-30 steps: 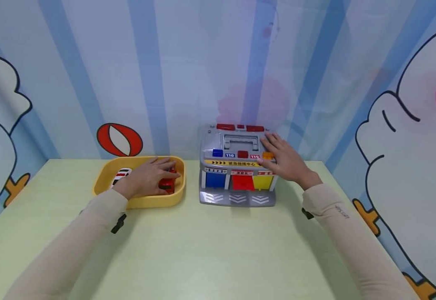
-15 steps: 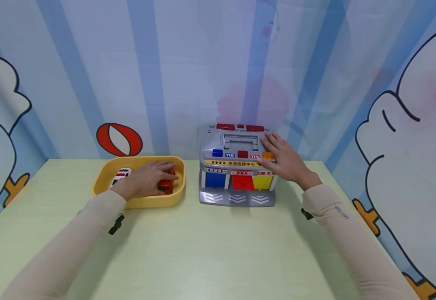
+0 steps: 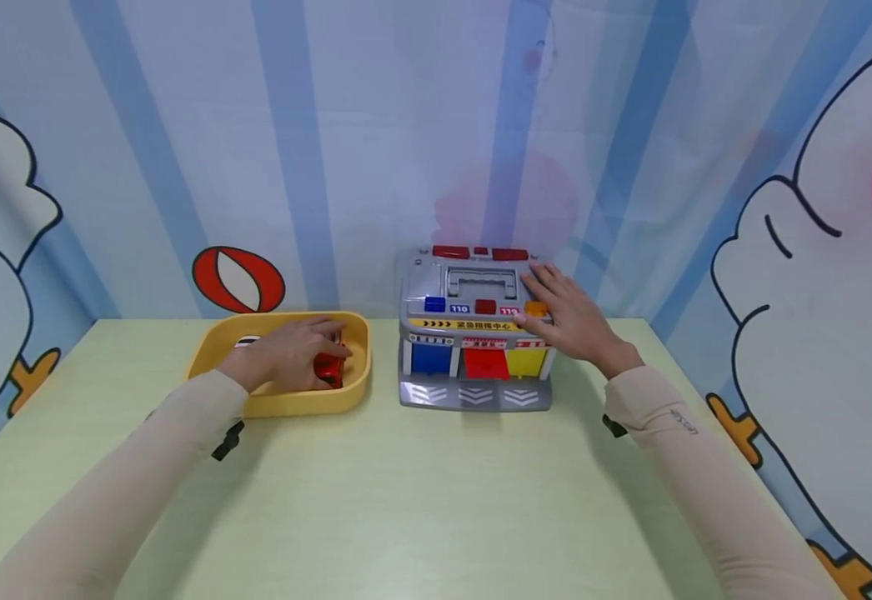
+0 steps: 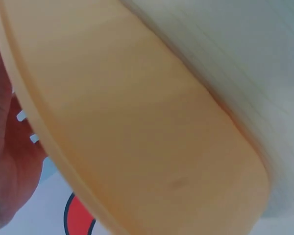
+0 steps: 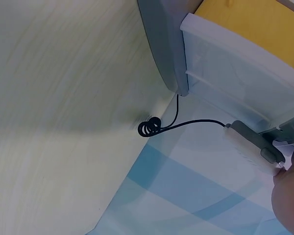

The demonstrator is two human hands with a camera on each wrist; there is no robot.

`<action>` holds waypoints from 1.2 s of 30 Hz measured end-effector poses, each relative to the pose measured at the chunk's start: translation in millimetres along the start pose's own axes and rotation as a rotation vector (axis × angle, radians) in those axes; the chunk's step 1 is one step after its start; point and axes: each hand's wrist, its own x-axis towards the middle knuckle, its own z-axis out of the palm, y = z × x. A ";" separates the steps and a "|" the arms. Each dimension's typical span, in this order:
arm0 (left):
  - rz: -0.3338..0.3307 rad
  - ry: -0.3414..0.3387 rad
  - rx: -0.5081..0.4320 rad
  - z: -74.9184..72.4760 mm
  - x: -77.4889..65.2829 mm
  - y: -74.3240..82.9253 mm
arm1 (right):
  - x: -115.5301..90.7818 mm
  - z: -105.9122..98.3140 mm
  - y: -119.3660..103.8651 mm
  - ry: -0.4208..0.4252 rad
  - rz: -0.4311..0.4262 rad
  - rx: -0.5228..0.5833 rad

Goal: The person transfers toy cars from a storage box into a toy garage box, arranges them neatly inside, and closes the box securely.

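Note:
In the head view, my left hand reaches into a yellow bin and grips a red toy car, thumb on the near side and fingers over the far side. A white toy car lies mostly hidden behind that hand. The bin's outer wall fills much of the left wrist view and covers the grip. My right hand rests flat, fingers straight, on the roof of a grey toy rescue station with blue, red and yellow doors; the red door is tilted outward.
Both the bin and the station stand at the back of a pale table, close to a striped curtain. A coiled black cord runs behind the station to a grey and white piece at its side.
My left hand has shifted slightly left, its fingers closing in around the red toy car, and now covers more of the white one. The right hand stays where it was.

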 end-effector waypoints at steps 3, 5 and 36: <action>0.004 -0.026 -0.039 0.4 5.0 -0.2 | -0.1 -0.2 1.1 0.005 -0.001 0.000; 0.007 -0.046 -0.064 0.8 7.3 -0.9 | 0.0 -0.7 2.1 0.005 -0.004 0.001; 0.044 0.015 -0.094 7.3 5.3 0.7 | 0.3 2.0 1.1 0.051 -0.016 0.049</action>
